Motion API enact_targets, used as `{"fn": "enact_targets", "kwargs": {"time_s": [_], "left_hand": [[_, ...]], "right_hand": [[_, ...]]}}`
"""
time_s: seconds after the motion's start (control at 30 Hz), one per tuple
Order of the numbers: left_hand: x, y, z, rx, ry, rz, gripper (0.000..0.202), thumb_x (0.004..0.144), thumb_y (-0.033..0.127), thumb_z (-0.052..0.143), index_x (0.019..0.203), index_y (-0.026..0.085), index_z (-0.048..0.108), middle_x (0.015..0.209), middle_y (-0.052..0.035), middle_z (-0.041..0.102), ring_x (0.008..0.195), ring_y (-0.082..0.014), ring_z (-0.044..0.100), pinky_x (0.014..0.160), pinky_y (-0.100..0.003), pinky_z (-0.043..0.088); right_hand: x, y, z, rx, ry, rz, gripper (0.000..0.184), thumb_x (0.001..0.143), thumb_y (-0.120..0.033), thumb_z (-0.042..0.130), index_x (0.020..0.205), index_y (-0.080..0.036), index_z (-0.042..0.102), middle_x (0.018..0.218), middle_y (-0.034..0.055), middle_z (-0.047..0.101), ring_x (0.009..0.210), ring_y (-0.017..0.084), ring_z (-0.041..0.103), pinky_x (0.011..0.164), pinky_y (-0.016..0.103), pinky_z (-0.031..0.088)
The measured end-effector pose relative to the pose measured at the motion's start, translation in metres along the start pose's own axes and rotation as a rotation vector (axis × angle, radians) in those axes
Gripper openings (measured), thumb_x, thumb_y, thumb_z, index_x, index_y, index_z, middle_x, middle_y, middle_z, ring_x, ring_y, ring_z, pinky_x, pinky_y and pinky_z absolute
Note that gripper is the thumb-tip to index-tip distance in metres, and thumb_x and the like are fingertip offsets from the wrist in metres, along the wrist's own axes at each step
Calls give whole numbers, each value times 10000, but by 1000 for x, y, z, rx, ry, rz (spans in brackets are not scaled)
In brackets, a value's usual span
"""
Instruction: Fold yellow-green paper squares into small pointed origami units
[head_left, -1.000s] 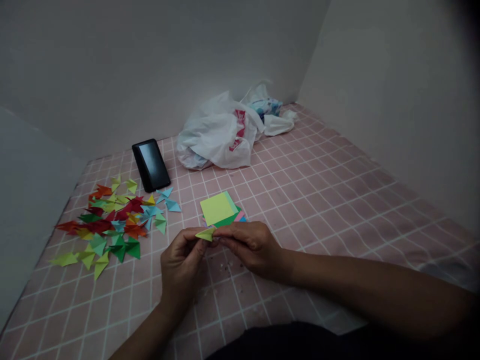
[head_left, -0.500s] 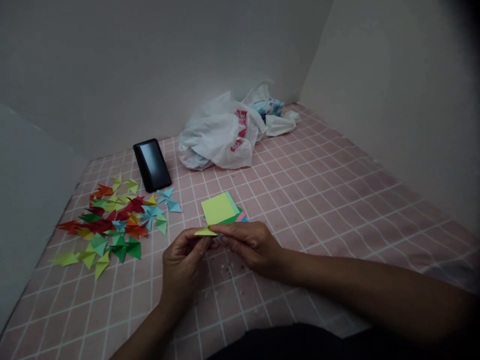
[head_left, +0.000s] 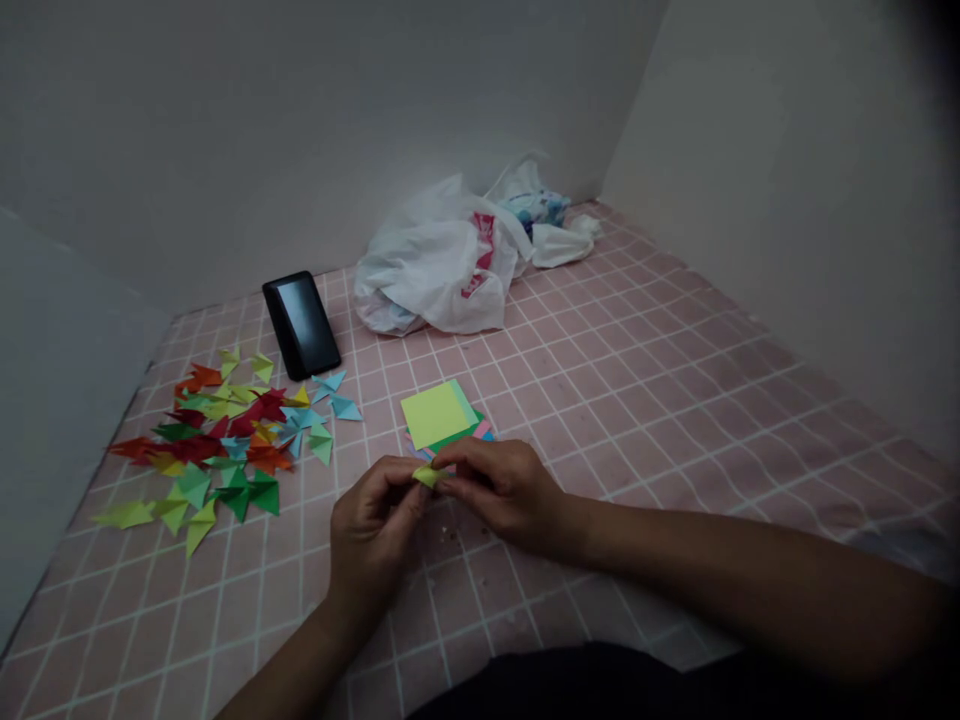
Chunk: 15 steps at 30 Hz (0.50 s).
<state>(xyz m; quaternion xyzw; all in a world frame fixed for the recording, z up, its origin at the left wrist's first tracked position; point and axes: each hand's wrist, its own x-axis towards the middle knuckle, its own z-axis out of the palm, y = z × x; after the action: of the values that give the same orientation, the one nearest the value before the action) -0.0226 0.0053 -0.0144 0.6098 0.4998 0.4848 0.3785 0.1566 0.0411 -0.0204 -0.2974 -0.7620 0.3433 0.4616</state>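
Between my two hands is a small folded piece of yellow paper (head_left: 427, 475). My left hand (head_left: 375, 515) pinches it from the left, fingers closed. My right hand (head_left: 506, 495) grips its right side between thumb and index finger. Just beyond my fingertips lies a stack of square paper sheets (head_left: 437, 415), yellow on top, with green, pink and blue edges showing beneath. Part of that stack is hidden behind my right hand. To the left, many folded paper pieces (head_left: 236, 490) in red, orange, yellow, green and light blue are spread in a loose heap.
A black device with a glossy screen (head_left: 302, 325) lies behind the folded pieces. Against the back wall sits a crumpled white plastic bag (head_left: 427, 265) with red print, beside a blue-patterned packet (head_left: 541, 208). Pink checked cloth (head_left: 637, 370) covers the surface; walls rise at the left, back and right.
The yellow paper has shifted slightly right and turned, showing a smaller, tilted shape between my fingers. My left hand moved a little to the right with it. The camera view dipped slightly.
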Motion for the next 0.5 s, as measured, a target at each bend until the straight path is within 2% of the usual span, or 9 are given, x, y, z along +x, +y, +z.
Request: {"fn": "enact_targets", "kwargs": {"time_s": [0.13, 0.37, 0.5], "left_hand": [[-1, 0, 0, 17, -4, 25, 102, 879, 138, 640, 880, 221, 698, 854, -12, 723, 788, -137, 691, 699, -230, 562], [2, 4, 1, 128, 6, 57, 100, 864, 130, 632, 864, 206, 699, 833, -18, 729, 772, -141, 698, 680, -228, 561], [3, 6, 1, 176, 32, 85, 102, 853, 116, 631, 841, 201, 685, 814, -10, 715, 745, -135, 688, 662, -222, 555]], "right_hand": [[-2, 0, 0, -120, -12, -123, 95, 977, -189, 557, 1011, -153, 638, 884, 51, 743, 786, 131, 683, 708, 238, 503], [-2, 0, 2, -46, -49, -56, 54, 926, -155, 582, 875, -167, 590, 766, 14, 635, 662, 119, 578, 608, 234, 459], [0, -3, 1, -62, -65, -144, 91, 947, -114, 519, 918, -169, 586, 816, 42, 614, 751, 150, 572, 668, 265, 490]]}}
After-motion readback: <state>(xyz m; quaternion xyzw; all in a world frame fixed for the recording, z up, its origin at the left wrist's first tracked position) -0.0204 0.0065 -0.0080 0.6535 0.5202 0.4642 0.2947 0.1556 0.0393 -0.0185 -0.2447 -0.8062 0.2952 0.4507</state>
